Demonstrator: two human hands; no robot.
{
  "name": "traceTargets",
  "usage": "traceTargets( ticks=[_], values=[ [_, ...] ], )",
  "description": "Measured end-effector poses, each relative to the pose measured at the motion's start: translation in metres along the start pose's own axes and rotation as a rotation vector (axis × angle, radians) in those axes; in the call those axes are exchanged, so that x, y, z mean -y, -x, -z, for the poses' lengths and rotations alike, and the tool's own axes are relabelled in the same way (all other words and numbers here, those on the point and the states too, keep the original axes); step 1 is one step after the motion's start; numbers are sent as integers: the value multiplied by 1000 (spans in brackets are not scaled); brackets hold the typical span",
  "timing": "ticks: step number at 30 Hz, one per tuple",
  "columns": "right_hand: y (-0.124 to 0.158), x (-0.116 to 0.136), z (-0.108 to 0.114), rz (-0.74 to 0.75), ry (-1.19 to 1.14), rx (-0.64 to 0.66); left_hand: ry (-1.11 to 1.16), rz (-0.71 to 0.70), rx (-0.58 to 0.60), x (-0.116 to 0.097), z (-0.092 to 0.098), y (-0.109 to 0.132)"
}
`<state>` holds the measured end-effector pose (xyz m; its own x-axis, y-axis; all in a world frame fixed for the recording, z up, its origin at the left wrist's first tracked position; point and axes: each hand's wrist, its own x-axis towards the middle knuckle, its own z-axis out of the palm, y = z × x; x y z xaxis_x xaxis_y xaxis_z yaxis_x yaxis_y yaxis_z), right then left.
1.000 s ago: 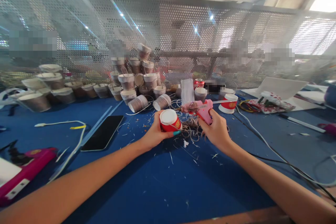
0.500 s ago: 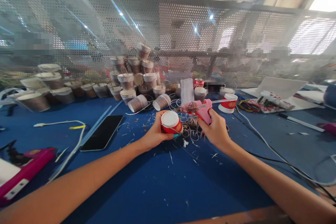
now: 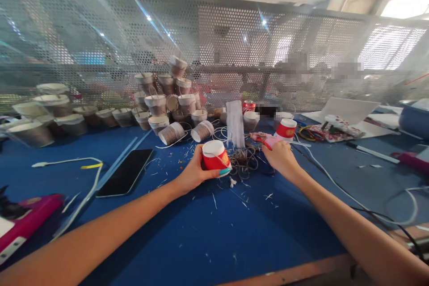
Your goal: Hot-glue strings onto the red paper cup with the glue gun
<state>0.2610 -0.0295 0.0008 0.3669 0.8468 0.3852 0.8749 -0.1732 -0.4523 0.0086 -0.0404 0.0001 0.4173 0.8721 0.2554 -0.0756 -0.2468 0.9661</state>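
My left hand (image 3: 191,170) is wrapped round a small red and white paper cup (image 3: 216,157), thumb across its front, just above the table. In my right hand (image 3: 280,157) is a pink glue gun (image 3: 264,138), its nozzle pointing left and apart from the cup; the palm hides much of its handle. A tangle of brown twine (image 3: 244,161) lies between the hands, with a bundle of white strands (image 3: 235,124) standing behind it. Just beyond my right hand stands another red and white cup (image 3: 286,128).
Brown pots (image 3: 157,105) are stacked at the back left, and two wrapped cups (image 3: 203,131) lie on their sides. A phone (image 3: 125,173) rests left of my arm. White cable (image 3: 318,161) runs along the right. Behind the blue table (image 3: 214,228) rises a perforated screen (image 3: 234,44).
My right hand has drawn the glue gun away from the held cup, to the right and lower. The left hand still holds the cup, now tilted less toward me. The view has shifted slightly.
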Motion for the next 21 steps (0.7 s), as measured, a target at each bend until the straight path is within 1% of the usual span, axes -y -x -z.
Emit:
traceTargets(
  ticks=[2, 4, 6, 7, 8, 9, 10, 11, 13, 15, 17, 21],
  values=[
    [0, -2, -2, 14, 50, -73, 12, -3, 13, 0, 0, 0],
    [2, -1, -2, 50, 63, -186, 35, 5, 33, 0, -1, 0],
    [6, 4, 0, 104, 7, -267, 58, 14, 38, 1, -1, 0],
    [9, 7, 2, 147, -55, -272, 64, 14, 32, 1, -1, 0],
    [12, 11, 4, 206, -144, -243, 64, 10, 18, 1, -1, -1],
    [16, 16, 6, 272, -262, -175, 56, 4, -1, 2, -1, -1],
    [20, 21, 7, 336, -408, -73, 41, -2, -21, 3, -1, -2],
    [25, 27, 9, 385, -567, 63, 23, -5, -37, 3, -1, -2],
    [34, 36, 9, 422, -850, 348, -9, -7, -63, 5, -1, -4],
    [41, 42, 7, 410, -1006, 509, -26, -7, -74, 5, 0, -4],
    [46, 45, 3, 400, -1059, 566, -52, -5, -75, 5, -1, -4],
    [48, 44, -5, 442, -980, 496, -118, 37, -69, 3, -2, -3]
  ],
)
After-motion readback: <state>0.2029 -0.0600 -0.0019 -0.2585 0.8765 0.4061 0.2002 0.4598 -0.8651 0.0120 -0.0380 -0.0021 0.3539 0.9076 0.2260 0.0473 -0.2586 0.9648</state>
